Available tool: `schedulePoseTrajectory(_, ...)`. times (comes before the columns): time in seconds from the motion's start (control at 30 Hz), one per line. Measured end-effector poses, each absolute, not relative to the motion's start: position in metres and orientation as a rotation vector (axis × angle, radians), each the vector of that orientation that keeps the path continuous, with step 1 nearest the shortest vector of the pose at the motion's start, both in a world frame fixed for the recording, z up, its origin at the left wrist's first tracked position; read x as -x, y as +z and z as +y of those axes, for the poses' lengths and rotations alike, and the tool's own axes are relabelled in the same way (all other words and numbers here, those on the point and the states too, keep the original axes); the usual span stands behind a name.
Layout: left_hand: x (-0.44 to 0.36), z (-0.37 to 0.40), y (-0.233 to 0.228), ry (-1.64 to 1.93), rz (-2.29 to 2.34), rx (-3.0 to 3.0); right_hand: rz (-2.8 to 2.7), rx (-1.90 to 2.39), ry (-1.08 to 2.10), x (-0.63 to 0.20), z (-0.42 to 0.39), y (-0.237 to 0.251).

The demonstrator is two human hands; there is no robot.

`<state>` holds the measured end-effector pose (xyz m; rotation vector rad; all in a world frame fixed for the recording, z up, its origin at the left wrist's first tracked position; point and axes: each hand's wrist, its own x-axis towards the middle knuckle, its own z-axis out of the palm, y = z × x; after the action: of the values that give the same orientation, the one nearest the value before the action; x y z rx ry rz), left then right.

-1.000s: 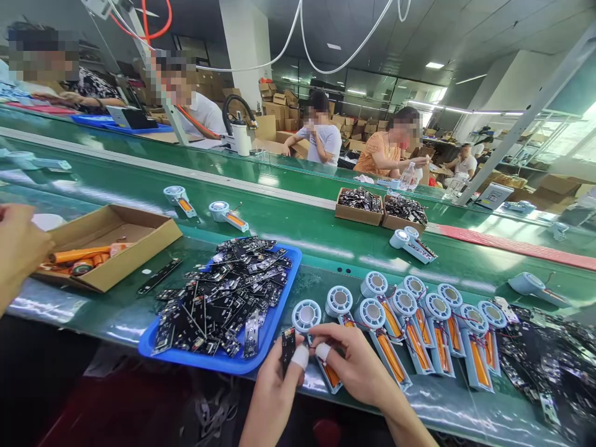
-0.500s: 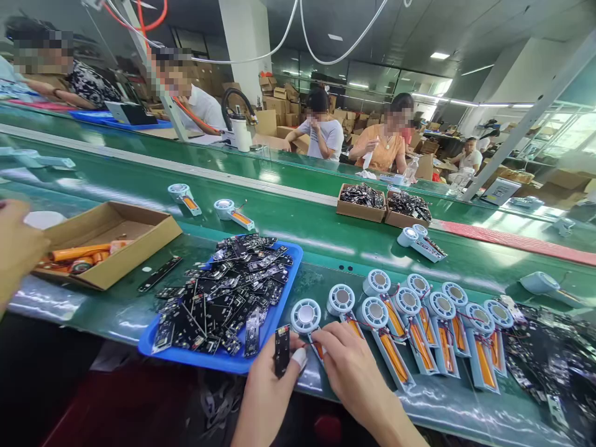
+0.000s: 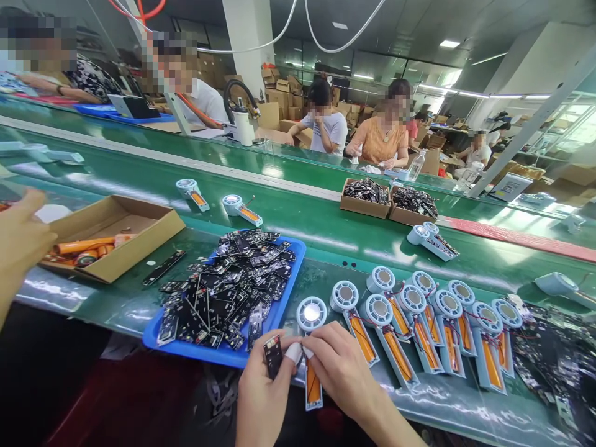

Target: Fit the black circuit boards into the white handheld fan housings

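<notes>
Beside the tray (image 3: 279,313), the left hand (image 3: 263,397) pinches a board (image 3: 272,356), while the right hand (image 3: 342,372) (fingertips together) has drawn the nearest fan (image 3: 311,347) closer.

Bench (image 3: 121,304): a long green surface with a glossy near strip and a moving belt (image 3: 326,230) behind it.
Near left: an open cardboard box (image 3: 135,239) with orange sticks inside; a black strip (image 3: 164,267) lies just beside it.
Near middle: a blue tray (image 3: 279,310) heaped with small black circuit boards.
Near right: a row of pale blue fan units (image 3: 419,316) with orange batteries, lying side by side, some touching.
Far right edge: a loose pile of black boards (image 3: 554,366).
On the belt: two single fan units (image 3: 218,202), a pair of fan units (image 3: 431,241), two small cardboard boxes (image 3: 388,208) of black parts.
</notes>
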<state>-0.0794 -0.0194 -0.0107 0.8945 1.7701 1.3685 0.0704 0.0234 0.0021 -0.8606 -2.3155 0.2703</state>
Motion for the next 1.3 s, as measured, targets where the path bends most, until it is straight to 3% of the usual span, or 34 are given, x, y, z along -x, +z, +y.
schedulePoseTrajectory(0.3,0.079,-0.021,-0.005,1.317,1.442,-0.663,-2.129,0.928,0.55,-0.067,0.025,-0.003)
schedulePoseTrajectory(0.6,0.082,-0.027,-0.005,1.172,1.525,-0.827,-2.061,0.999,0.682,-0.067,0.024,0.002)
schedulePoseTrajectory(1.03,0.085,-0.026,-0.032,1.217,1.766,-1.303,-2.428,0.986,0.019,-0.058,0.025,0.01)
schedulePoseTrajectory(1.3,0.086,-0.026,-0.032,1.119,1.936,-2.042,-2.544,0.991,-0.205,-0.054,0.026,0.014)
